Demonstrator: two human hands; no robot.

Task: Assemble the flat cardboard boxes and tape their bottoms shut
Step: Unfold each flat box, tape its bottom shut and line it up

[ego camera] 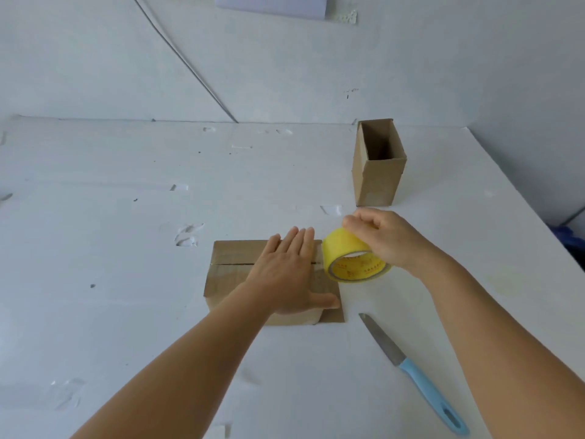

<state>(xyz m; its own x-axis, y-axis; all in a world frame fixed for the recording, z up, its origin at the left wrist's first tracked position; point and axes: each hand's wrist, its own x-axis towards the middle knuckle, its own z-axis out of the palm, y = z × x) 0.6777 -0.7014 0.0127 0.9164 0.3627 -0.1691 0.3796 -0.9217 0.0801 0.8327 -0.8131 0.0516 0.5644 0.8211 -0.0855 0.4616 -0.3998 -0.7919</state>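
One knife (414, 372), two boxes (228, 274), one tape roll (351, 258).

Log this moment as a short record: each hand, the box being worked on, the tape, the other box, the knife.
left hand: flat, fingers straight, pressing on the near box
right hand: grips the tape roll at the box's right edge
near box: flaps closed, seam visible
tape roll: yellow
far box: upright, open top, back right
knife: blue handle, lying on the table, untouched
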